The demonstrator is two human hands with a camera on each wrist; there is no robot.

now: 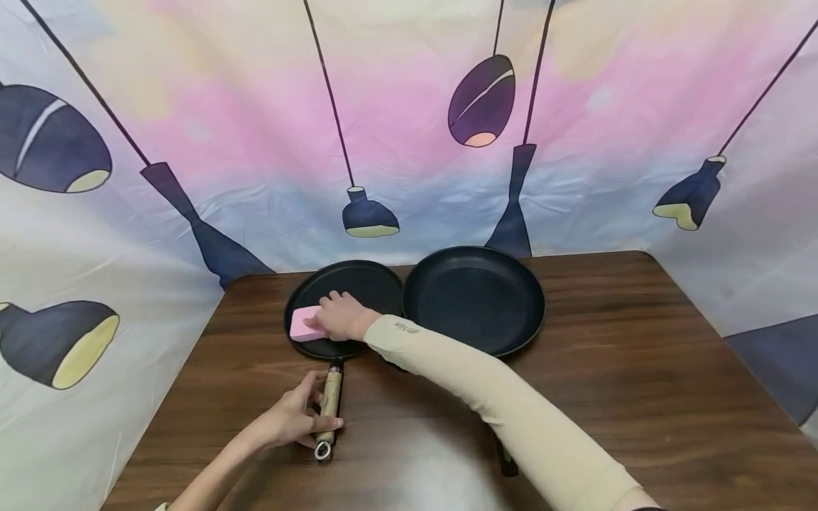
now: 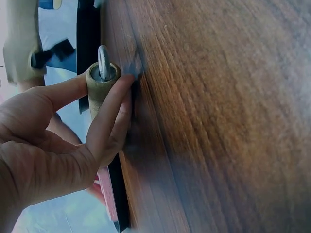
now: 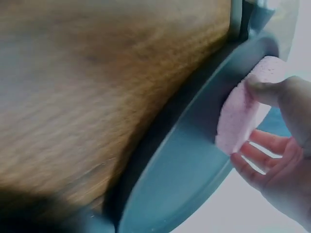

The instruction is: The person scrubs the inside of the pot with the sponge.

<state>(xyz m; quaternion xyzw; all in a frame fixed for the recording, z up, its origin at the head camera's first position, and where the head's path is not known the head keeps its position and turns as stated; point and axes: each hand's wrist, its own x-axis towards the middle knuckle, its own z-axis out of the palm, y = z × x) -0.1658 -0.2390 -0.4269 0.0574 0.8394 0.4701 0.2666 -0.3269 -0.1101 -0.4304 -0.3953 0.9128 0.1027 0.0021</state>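
Observation:
A pink sponge [image 1: 307, 328] lies against the left part of a small shallow black pan [image 1: 371, 282]. My right hand [image 1: 346, 316] grips it, the thumb on one side and the fingers on the far side; the right wrist view shows the sponge [image 3: 243, 114] tilted on the pan's dark surface. My left hand [image 1: 290, 417] holds the pan's wooden handle [image 1: 331, 397] between thumb and fingers near its end. In the left wrist view, a metal hanging ring [image 2: 103, 63] sticks out of the handle's tip.
A larger, deeper black frying pan [image 1: 473, 305] stands right beside the small one; my right sleeve [image 1: 479, 376] crosses in front of it and hides part of its handle [image 1: 506, 460]. Both stand on a brown wooden table [image 1: 626, 355], with a lamp-patterned cloth [image 1: 422, 142] behind.

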